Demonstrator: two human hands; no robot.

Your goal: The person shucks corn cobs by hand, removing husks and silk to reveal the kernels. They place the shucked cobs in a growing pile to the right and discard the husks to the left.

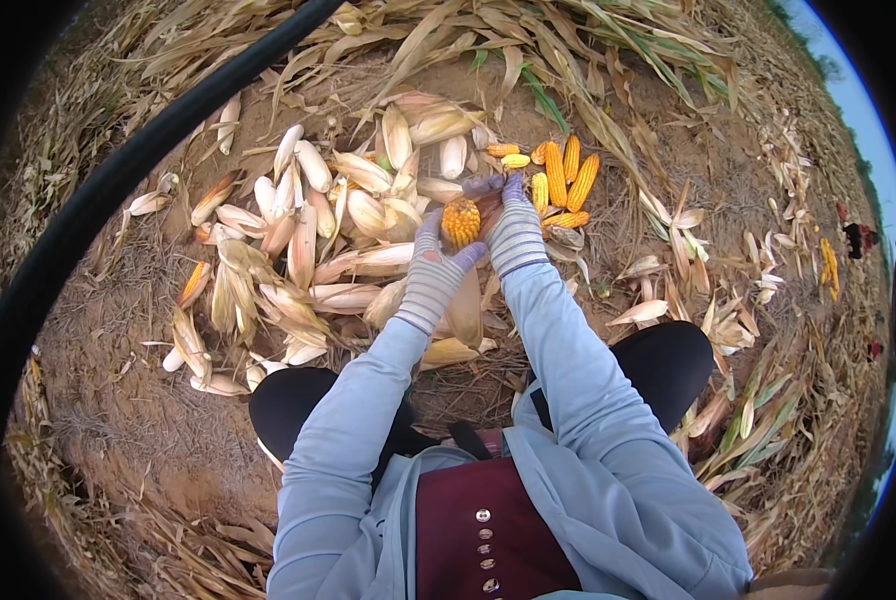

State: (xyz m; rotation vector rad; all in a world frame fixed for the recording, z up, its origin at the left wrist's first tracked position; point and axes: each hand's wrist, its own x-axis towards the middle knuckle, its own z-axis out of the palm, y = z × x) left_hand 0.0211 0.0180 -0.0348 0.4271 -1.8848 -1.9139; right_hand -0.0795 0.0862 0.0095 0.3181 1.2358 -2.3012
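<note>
My left hand (440, 262), in a striped glove, is closed around a yellow corn cob (461, 223). The cob's kernel-covered end points up towards me. Just right of it is my right hand (509, 208), in a matching glove, its fingers bent beyond the cob. Something brownish and blurred lies under those fingers; whether they grip it is unclear. Left of my hands spreads a heap of corn ears in pale husks (365, 217). Several bare yellow cobs (560, 176) lie on the soil beyond my right hand.
Dry corn stalks and leaves (538, 37) cover the far ground. Loose husks (725, 322) lie to the right, with another group of yellow cobs (829, 268) farther off. My bent knees (665, 367) flank the work area. A dark curved bar (117, 172) crosses the upper left.
</note>
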